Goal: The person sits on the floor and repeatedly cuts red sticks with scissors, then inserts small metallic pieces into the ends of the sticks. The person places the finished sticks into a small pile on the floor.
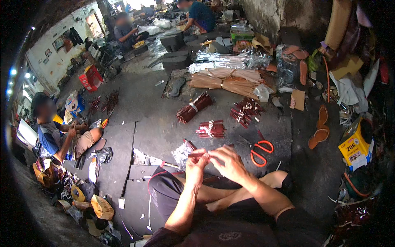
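In front of my crossed legs, both my hands meet. My left hand (196, 165) is closed, with a short dark red strip (195, 155) pinched between thumb and fingers. Beside it my right hand (227, 162) has thumb and fingertips pinched together at the left fingertips; what they hold, if anything, is too small to make out. Just beyond lies crumpled clear plastic (180, 155) with dark red strips by it. Scissors (252, 156) with orange handles lie to the right of my right hand. Farther off rest tied dark red strip bundles (211, 129).
Long tan strips (226, 80) and silvery strips (224, 59) lie farther ahead. To the right are brown sandal pieces (319, 136) and a yellow box (356, 144). A co-worker (55, 131) sits at left near a scrap pile (102, 206); other people sit at the back.
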Available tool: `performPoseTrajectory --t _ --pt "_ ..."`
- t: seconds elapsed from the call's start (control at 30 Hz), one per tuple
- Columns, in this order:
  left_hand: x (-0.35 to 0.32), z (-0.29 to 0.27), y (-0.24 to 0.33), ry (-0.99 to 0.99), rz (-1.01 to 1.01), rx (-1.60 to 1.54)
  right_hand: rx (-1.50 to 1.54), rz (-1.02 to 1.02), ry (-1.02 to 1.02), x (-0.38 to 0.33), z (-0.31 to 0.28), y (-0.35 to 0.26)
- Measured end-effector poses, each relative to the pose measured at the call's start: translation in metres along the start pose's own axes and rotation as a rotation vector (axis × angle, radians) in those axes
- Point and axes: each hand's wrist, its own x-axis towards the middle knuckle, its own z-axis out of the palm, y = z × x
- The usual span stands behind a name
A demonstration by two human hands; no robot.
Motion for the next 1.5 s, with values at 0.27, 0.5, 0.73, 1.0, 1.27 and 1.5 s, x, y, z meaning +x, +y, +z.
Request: performPoseTrajectory --t 0.27,0.5,0.73,1.0,1.27,1.5 --pt "0.003 0.002 0.021 -0.036 0.199 0.158 0.67 0.584 -0.097 -0.001 -0.03 0.011" --pt "0.004 -0.011 0.039 -0.065 0.07 0.1 0.644 0.632 -0.145 0.003 -0.052 0.02" --pt "0.012 -0.028 0.032 -0.087 -0.032 -0.226 0.941 0.682 -0.114 0.004 -0.051 0.026" --pt "0.02 -0.038 -0.021 -0.203 -0.487 -1.008 1.616 0.941 -0.116 -0.019 0.009 0.051" --pt "0.02 -0.046 -0.025 -0.035 -0.509 -1.013 1.54 1.008 -0.078 -0.026 0.022 0.063" --pt "0.023 -0.05 -0.02 -0.041 -0.416 -0.957 1.521 1.022 -0.027 -0.028 0.024 0.073"
